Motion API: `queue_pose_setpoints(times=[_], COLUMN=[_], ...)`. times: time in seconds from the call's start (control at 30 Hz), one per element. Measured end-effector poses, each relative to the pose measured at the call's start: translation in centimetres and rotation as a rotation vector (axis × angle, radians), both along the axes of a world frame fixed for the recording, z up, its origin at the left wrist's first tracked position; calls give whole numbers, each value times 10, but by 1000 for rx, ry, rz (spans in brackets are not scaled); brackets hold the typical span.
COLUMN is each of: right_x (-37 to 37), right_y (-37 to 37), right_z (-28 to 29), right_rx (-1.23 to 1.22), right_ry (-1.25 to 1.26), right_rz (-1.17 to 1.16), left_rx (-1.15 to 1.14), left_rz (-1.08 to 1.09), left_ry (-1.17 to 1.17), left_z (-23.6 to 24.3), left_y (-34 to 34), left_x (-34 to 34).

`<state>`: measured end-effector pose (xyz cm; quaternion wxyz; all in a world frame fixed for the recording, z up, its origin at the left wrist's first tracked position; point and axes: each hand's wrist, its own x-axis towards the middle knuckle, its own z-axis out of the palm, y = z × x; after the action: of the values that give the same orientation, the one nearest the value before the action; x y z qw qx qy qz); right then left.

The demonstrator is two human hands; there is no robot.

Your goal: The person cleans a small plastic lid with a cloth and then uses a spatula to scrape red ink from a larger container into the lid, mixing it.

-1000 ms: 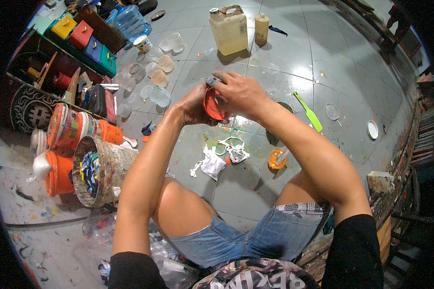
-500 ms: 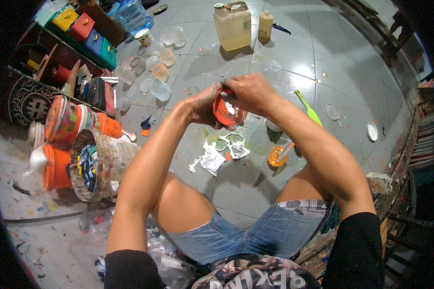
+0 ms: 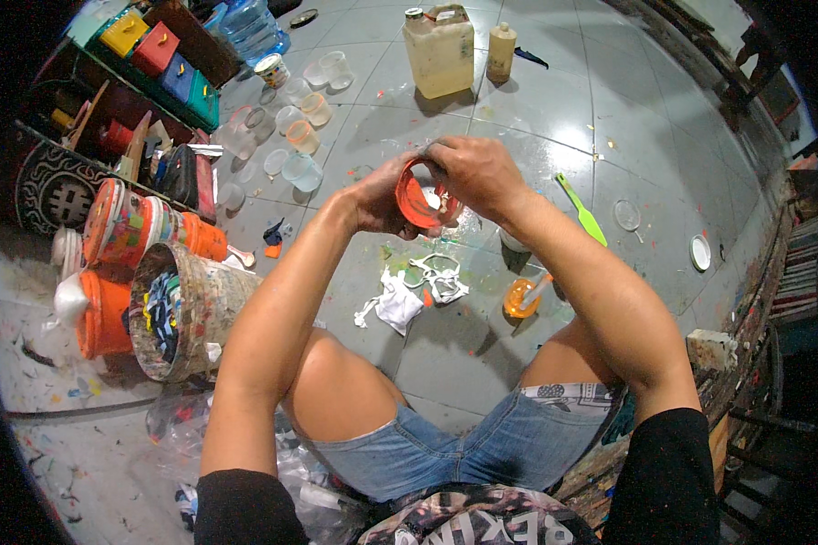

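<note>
Raised above the floor in front of me is a red cup (image 3: pixel 418 202), its round opening facing up, with something small and white (image 3: pixel 433 198) inside that I cannot make out. My left hand (image 3: pixel 380 200) is wrapped around its left side and underside. My right hand (image 3: pixel 473 173) grips the upper right rim, fingers bent over it. Below them lie crumpled white cloths with straps (image 3: pixel 398 300). An orange container (image 3: pixel 522 296) with a pale stick stands below my right forearm, near a partly hidden white container (image 3: pixel 513 238).
Several plastic cups (image 3: pixel 302 169) stand left of centre, beside colored drawers (image 3: pixel 160 53). Paint buckets (image 3: pixel 109 227) and a stained bin (image 3: pixel 195 309) crowd my left. A jerrycan (image 3: pixel 438 54) and bottle (image 3: pixel 501 53) stand ahead. A green spatula (image 3: pixel 580 208) and white lid (image 3: pixel 699 253) lie right.
The red cup has moved slightly right and turned to show more of its inside and the white bit. My right hand's fingers have shifted from over it to its upper right rim.
</note>
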<state>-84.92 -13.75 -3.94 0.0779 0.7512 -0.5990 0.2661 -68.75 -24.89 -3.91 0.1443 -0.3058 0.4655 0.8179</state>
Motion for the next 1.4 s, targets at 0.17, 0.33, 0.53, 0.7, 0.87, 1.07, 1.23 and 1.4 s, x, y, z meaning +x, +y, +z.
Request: queue_pose_setpoints(times=[0.17, 0.33, 0.53, 0.7, 0.87, 1.07, 1.23, 1.4], right_x=[-5, 2, 1, -2, -1, -1, 2, -4], right_y=[3, 19, 7, 3, 2, -4, -14, -17], right_z=[4, 27, 1, 0, 6, -4, -9, -12], right_rx=[-10, 619, 158, 46, 177, 136, 225, 273], right_ry=[-297, -680, -410, -334, -295, -421, -390, -413], right_rz=[-118, -104, -296, -299, -308, -267, -369, -304], left_rx=[97, -161, -117, -81, -237, -285, -296, -358], left_rz=[100, 448, 444, 362, 378, 263, 266, 355], left_ry=[53, 106, 192, 191, 125, 107, 64, 89], left_z=[-16, -5, -7, -5, 2, -8, -7, -7], left_y=[-18, -9, -11, 1, 17, 10, 11, 15], left_x=[6, 4, 4, -5, -12, -10, -15, -17])
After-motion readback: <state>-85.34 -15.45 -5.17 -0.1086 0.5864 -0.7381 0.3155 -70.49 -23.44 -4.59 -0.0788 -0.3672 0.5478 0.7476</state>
